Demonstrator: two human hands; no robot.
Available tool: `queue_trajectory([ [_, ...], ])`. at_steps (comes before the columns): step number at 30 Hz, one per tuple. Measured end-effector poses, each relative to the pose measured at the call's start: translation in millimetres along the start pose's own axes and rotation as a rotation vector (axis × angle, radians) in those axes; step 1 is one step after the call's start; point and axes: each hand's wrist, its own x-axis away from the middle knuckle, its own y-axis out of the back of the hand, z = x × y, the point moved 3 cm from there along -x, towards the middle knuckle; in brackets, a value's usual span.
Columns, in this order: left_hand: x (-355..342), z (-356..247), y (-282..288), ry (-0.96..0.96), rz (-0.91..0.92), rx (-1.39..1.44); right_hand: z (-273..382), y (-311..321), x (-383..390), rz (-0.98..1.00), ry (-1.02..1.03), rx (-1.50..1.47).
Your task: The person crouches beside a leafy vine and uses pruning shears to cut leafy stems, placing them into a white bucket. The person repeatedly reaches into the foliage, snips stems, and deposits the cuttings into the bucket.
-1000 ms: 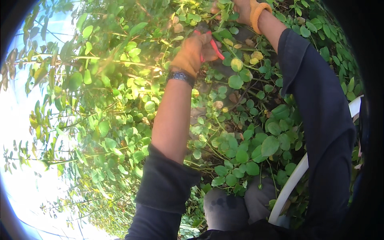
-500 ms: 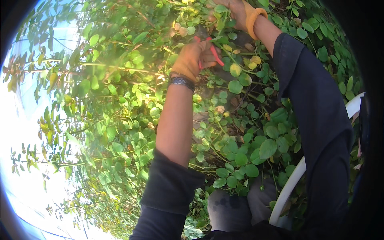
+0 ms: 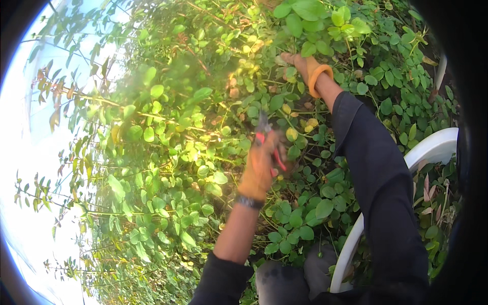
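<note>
My left hand, in an orange glove with a dark wristband below it, grips pruning shears with red handles. Their dark blades point up and away, among the leaves in the middle; the hand is slightly blurred. Farther off and to the right, my right hand reaches in among the stems, an orange glove cuff at its wrist. Its fingers look drawn together, partly covered by leaves, and what they hold cannot be made out. A bright green leafy shoot hangs just above that hand.
Dense leafy bushes fill the left and middle, with some yellow leaves near the shears. A curved white rim lies at the right, passing under my right arm. My knees show at the bottom.
My left hand has drawn back toward me and a little right with the shears. My right hand has come nearer and lower in the view. The bright leafy shoot now shows above it.
</note>
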Motion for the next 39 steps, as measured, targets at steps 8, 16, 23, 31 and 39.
queue_trajectory([
  [8, 222.6, 82.0, -77.9, 0.353, -0.094, 0.374, 66.4, -125.5, 69.0, 0.184, 0.171, 0.096],
  [16, 259.6, 83.8, -95.8, 0.233, 0.084, 0.293, 146.2, -94.5, 156.0, 0.115, 0.224, 0.094],
  [23, 285.9, 54.2, -101.4, -0.654, -0.069, 0.08, 209.4, 79.0, 180.8, -0.178, 0.234, 0.363],
  [31, 315.4, 76.9, -164.4, -0.867, 0.41, -0.467, 65.8, 21.4, 83.3, 0.006, 0.104, 2.129],
  [39, 300.3, 88.5, -169.5, -0.895, 0.356, -0.552, -5.1, -30.1, 45.2, 0.46, 0.204, 2.232],
])
